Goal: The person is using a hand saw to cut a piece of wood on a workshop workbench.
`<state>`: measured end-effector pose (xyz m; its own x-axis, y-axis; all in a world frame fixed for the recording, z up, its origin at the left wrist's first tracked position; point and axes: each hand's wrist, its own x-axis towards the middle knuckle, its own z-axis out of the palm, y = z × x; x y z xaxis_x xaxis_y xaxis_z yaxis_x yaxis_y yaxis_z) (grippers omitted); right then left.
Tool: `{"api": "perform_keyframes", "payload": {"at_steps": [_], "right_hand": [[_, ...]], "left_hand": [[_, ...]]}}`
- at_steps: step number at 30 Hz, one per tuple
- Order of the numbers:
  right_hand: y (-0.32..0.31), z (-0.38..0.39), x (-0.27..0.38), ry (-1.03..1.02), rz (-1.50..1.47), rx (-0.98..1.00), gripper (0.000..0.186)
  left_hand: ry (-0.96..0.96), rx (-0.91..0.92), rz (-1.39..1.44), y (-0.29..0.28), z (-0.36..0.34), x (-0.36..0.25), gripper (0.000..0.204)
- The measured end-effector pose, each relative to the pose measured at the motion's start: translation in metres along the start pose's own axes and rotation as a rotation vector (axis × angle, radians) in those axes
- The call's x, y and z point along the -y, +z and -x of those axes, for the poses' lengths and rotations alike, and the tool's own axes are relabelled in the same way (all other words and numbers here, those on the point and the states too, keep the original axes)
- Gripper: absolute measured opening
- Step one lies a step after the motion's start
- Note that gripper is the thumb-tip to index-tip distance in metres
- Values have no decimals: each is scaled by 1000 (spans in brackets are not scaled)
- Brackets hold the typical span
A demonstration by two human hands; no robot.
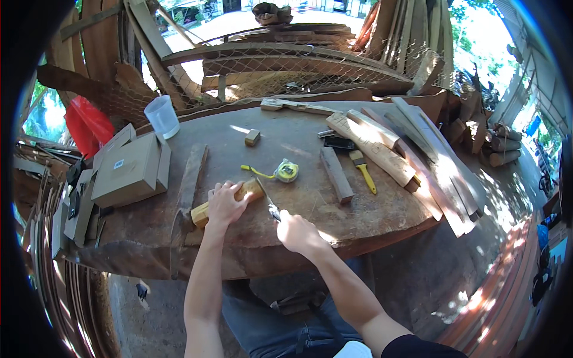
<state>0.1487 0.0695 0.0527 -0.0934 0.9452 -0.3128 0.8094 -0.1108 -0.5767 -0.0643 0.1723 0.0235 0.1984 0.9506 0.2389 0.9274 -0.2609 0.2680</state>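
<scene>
My left hand point(225, 204) presses down on a yellowish wooden block point(200, 215), its fingers curled over the top. The block lies slantwise near the front edge of the wooden table point(286, 230). In my right hand point(299, 232) is the handle of a small handsaw point(274, 211), gripped closed. Its thin blade points away from me and meets the block's right end; the exact contact is too small to tell. Just beyond lies a yellow tape measure point(286, 171) with some tape pulled out. A small wood offcut point(252, 138) sits farther back.
At left stand a cardboard box point(126, 170) and a clear plastic cup point(162, 117). A long wood strip point(192, 176) lies beside the block. To the right are a dark wood bar point(336, 175), a yellow-handled brush point(363, 172) and several planks point(439, 152).
</scene>
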Motion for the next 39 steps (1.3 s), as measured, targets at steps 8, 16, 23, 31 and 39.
{"api": "perform_keyframes", "payload": {"at_steps": [8, 16, 23, 31, 39], "right_hand": [[34, -18, -33, -183, 48, -357, 35], [25, 15, -38, -142, -135, -268, 31], [26, -42, -24, -196, -47, -285, 31], [20, 63, -40, 1, 48, -58, 53], [18, -32, -12, -145, 44, -272, 26]], "left_hand": [[9, -42, -3, 5, -1, -18, 52], [55, -1, -12, 4, 0, -7, 52], [57, -5, -22, 8, -2, -14, 52], [85, -17, -20, 4, 6, -9, 50], [86, -44, -70, 15, 5, -13, 52]]}}
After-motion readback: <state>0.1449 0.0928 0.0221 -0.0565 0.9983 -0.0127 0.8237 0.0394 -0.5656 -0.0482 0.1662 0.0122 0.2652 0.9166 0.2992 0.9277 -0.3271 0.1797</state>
